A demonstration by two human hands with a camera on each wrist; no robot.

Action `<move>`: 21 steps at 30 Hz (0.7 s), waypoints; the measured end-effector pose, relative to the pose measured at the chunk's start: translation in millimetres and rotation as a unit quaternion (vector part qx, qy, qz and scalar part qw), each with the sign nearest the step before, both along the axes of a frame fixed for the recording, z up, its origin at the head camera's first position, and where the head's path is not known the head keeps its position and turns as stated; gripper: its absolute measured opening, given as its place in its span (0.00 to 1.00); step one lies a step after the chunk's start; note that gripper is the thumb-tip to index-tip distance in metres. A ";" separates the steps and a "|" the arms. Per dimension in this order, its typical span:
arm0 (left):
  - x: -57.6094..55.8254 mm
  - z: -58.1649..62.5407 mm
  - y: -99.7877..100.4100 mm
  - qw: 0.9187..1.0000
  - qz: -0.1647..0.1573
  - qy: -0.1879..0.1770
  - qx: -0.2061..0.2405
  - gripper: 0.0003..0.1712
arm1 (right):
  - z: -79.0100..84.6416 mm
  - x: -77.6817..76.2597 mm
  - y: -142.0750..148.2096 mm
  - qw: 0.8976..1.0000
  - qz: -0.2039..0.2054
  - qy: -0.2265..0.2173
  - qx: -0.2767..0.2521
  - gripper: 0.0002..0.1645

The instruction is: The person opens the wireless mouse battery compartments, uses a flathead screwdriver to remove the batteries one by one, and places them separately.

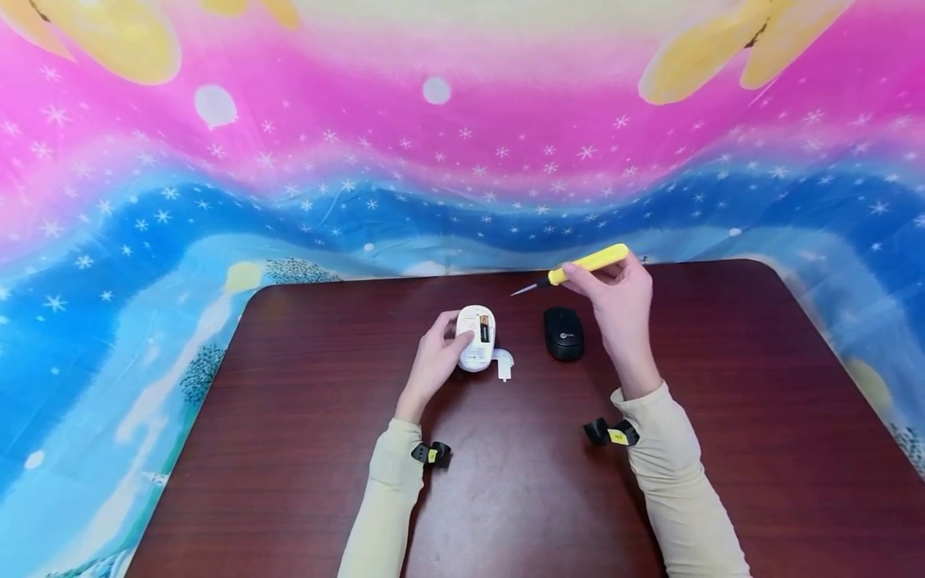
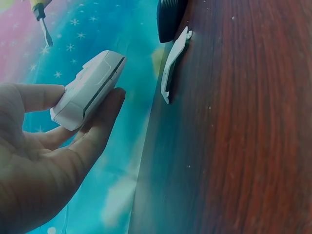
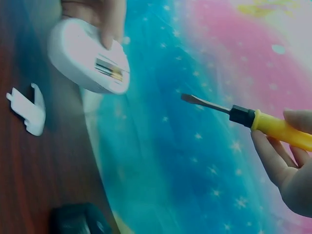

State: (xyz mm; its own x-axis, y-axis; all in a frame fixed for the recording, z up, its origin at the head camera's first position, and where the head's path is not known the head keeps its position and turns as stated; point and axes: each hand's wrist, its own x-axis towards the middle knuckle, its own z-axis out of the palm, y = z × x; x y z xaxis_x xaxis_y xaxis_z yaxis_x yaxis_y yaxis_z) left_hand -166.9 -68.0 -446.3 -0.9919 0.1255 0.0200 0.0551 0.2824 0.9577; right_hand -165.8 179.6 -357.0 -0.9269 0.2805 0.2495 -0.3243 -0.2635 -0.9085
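In the head view my left hand (image 1: 435,360) holds a white computer mouse (image 1: 477,353), its underside turned up and a battery (image 1: 484,327) showing in the open compartment. The thumb lies across the underside, with fingers beneath, as the left wrist view also shows. My right hand (image 1: 623,309) grips a flat-blade screwdriver (image 1: 588,262) by its yellow handle. Its tip points left, toward the mouse but apart from it. On the table beside the white mouse lies its detached white battery cover (image 1: 503,363).
A black mouse (image 1: 564,333) rests on the dark wooden table (image 1: 303,433), below the screwdriver and left of my right hand. Behind the table hangs a colourful cloth (image 1: 405,193) with snowflakes. Each wrist wears a black camera mount (image 1: 432,454).
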 end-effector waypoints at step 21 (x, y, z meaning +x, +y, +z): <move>0.8 -1.1 3.5 1.000 0.004 0.002 0.030 0.24 | -20.5 3.2 -42.5 0.977 -0.078 -0.028 0.196 0.22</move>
State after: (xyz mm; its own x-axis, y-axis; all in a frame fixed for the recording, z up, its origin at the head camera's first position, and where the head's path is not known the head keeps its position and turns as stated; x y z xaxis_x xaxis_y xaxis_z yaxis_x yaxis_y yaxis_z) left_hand -166.0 -64.5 -447.3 -0.9928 0.1160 0.0310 0.0566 0.2247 0.9728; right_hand -162.7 137.1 -377.5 -0.8959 0.3115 0.3166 -0.2802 0.1568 -0.9471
